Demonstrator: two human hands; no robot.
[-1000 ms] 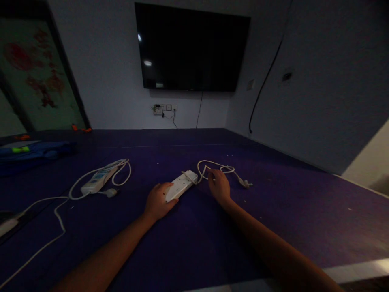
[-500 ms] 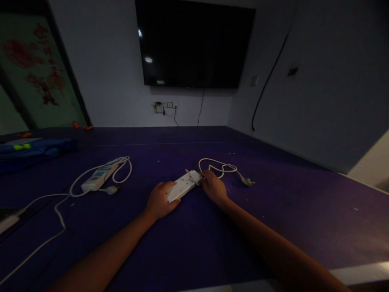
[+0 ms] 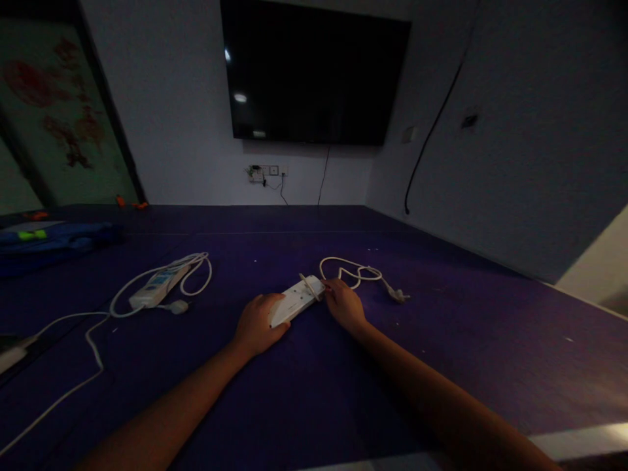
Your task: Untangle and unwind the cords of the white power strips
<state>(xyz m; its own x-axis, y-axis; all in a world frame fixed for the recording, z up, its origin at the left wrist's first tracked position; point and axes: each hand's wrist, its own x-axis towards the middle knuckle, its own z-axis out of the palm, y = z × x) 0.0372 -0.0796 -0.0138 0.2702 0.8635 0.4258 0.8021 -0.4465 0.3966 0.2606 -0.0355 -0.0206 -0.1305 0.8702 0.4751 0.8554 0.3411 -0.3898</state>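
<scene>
A white power strip (image 3: 290, 307) lies slanted on the purple surface, its underside, with small holes, seeming to face up. My left hand (image 3: 259, 322) is wrapped round its near end, thumb on the front side and fingers over the back. Across the far end passes a loop of its white cord (image 3: 310, 286). At that far end my right hand (image 3: 345, 303) is closed, the fingertips pinching the cord beside the strip; the exact grip is partly hidden. Beyond the right hand the cord lies in loose loops and ends in a plug (image 3: 398, 296).
Left of my hands lies another power strip (image 3: 156, 288) with its cord looped over it and a plug (image 3: 178, 307). A third white device (image 3: 12, 359) with a cord sits at the left edge. Blue cloth (image 3: 63, 237) lies behind it. A television (image 3: 314, 72) hangs on the wall.
Both hands keep their places on the strip and its cord, with hardly any movement. The view has shifted very slightly.
</scene>
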